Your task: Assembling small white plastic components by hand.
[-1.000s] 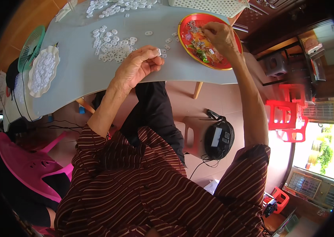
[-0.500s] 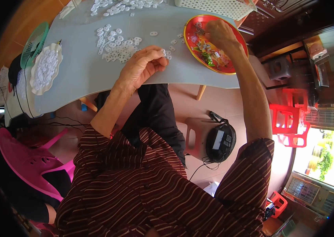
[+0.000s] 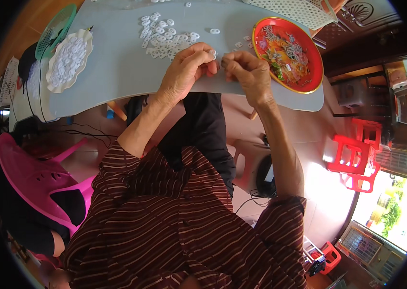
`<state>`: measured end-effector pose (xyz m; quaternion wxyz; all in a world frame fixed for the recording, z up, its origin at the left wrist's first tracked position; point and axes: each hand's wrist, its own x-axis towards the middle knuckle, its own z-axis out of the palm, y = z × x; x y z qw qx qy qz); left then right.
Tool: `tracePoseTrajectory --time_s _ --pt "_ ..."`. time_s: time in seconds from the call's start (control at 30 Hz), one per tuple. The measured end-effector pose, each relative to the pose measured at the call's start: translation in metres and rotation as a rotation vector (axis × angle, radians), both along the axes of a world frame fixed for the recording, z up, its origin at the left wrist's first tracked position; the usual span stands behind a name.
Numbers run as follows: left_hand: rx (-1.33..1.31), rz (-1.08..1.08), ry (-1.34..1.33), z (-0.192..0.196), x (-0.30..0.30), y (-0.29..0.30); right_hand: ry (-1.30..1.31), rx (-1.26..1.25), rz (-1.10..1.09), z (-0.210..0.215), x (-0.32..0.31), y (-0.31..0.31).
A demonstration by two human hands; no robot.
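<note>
Over the near part of the grey table, my left hand (image 3: pixel 186 72) pinches a small white oval plastic piece (image 3: pixel 214 54) between thumb and fingertips. Close beside it, to the right, my right hand (image 3: pixel 249 74) has thumb and fingers pressed together; whatever is in them is too small to make out. To the right lies a round red tray (image 3: pixel 313 77) with a gold rim, holding many small silvery metal bits (image 3: pixel 296 55). A loose pile of white two-hole oval pieces (image 3: pixel 167 39) spreads beyond my left hand. A few more lie between my right hand and the tray.
At the left a white scalloped dish (image 3: pixel 89 48) is heaped with white pieces, next to a green basket (image 3: pixel 52 31). A white perforated basket (image 3: pixel 292 12) stands at the far right. Below are a pink chair (image 3: pixel 35 180), a stool (image 3: pixel 244 161) with a black object, and red stools (image 3: pixel 350 154).
My right hand has come out of the red tray and moved left to my left hand, fingertips nearly meeting. My left hand still holds the white piece. The whole view has shifted.
</note>
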<state>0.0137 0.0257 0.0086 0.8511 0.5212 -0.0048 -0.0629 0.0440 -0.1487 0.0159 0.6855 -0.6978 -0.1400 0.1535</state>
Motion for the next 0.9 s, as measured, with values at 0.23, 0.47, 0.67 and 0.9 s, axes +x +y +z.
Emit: tracePoseTrajectory --time_s 0.23,0.47,0.67,0.9 --pt "0.210 0.055 -0.107 -0.002 -0.002 -0.007 -0.018 0.232 -0.085 -0.003 -0.002 0.006" --pt "0.279 0.032 -0.122 -0.002 -0.003 -0.008 -0.008 0.266 -0.091 -0.004 -0.005 0.008" --pt "0.358 0.050 -0.179 -0.002 -0.003 -0.011 -0.047 0.285 -0.099 -0.009 -0.005 0.008" --pt "0.335 0.095 -0.185 -0.004 -0.003 -0.012 -0.066 0.281 -0.117 -0.009 -0.007 0.008"
